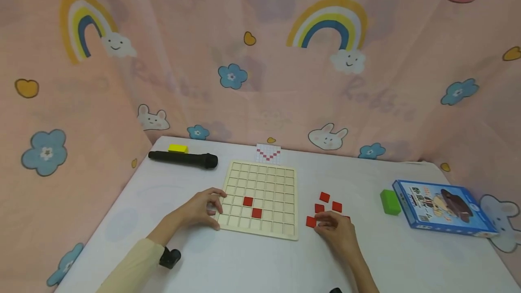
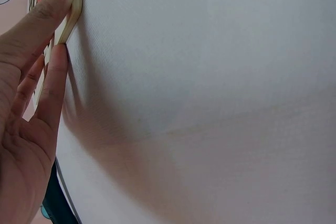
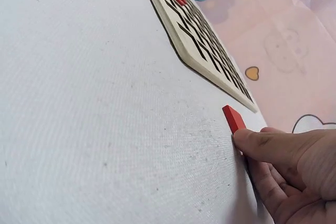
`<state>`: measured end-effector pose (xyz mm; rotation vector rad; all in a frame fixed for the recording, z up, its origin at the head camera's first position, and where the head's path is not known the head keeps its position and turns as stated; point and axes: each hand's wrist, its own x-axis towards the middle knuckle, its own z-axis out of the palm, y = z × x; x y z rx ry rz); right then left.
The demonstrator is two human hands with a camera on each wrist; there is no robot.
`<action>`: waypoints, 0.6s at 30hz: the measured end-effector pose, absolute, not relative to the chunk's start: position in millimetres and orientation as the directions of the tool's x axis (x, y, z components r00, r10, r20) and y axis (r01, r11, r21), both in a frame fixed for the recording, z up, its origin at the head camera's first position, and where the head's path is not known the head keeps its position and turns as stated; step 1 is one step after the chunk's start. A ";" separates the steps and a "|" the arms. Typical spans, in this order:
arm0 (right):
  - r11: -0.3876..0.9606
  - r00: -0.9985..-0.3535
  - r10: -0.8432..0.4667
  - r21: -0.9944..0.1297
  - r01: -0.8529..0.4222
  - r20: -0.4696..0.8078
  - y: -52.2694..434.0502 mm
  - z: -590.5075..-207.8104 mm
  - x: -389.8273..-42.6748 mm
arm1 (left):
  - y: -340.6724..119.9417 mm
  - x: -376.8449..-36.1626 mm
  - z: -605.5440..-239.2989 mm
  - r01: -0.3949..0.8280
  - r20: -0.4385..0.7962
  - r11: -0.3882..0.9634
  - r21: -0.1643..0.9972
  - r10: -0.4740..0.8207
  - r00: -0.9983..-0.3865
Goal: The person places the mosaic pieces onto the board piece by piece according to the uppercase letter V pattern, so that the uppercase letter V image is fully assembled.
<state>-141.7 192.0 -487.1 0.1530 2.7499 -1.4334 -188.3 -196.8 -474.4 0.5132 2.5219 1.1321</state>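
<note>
The person's right hand (image 1: 338, 234) sits low and right of centre in the head view, fingers bent over the loose red tiles (image 1: 324, 197) scattered on the white counter (image 1: 260, 266). From the right wrist camera, its fingertips (image 3: 252, 142) press on the near end of one red tile (image 3: 233, 119) that lies flat, long edge running up and left toward the wooden grid board (image 3: 205, 51). Whether that grip has closed round the tile or only rests on it, I cannot tell; the thumb is hidden.

The board (image 1: 260, 198) lies to the left of this hand in the frame, just beside the tile cluster, with two red tiles (image 1: 252, 207) already seated in neighbouring cells near its middle. The right hand is plainly the nearer one to the loose tiles.

The left hand (image 1: 201, 209) is on the board's lower left corner; in the left wrist view its straight fingers (image 2: 58, 3) press flat against the board's edge (image 2: 73, 14), steadying it, holding nothing.

Any tile bound for the grid travels leftward and slightly up the frame.
</note>
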 end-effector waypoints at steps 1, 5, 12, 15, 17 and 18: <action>0.566 -0.994 0.080 -0.817 0.110 -0.078 192.7 -488.2 -142.1 | -196.7 -188.4 -474.7 0.191 -0.145 0.620 0.761 0.449 -0.882; 0.538 -0.991 0.103 -0.833 0.130 -0.089 196.1 -490.1 -143.2 | -195.5 -188.8 -474.9 0.180 -0.149 0.626 0.759 0.436 -0.887; 0.460 -0.983 0.117 -0.870 0.180 -0.141 197.7 -486.6 -145.5 | -193.5 -189.1 -473.2 0.154 -0.171 0.643 0.750 0.414 -0.894; 0.434 -0.982 0.115 -0.882 0.184 -0.149 195.6 -483.3 -147.5 | -194.0 -189.3 -474.4 0.159 -0.169 0.638 0.753 0.421 -0.891; 0.420 -0.984 0.105 -0.891 0.174 -0.143 193.7 -481.1 -148.8 | -194.2 -189.2 -474.9 0.159 -0.169 0.633 0.757 0.425 -0.889; 0.414 -0.986 0.099 -0.895 0.166 -0.138 192.6 -480.2 -149.7 | -194.2 -189.0 -475.0 0.158 -0.169 0.630 0.760 0.427 -0.888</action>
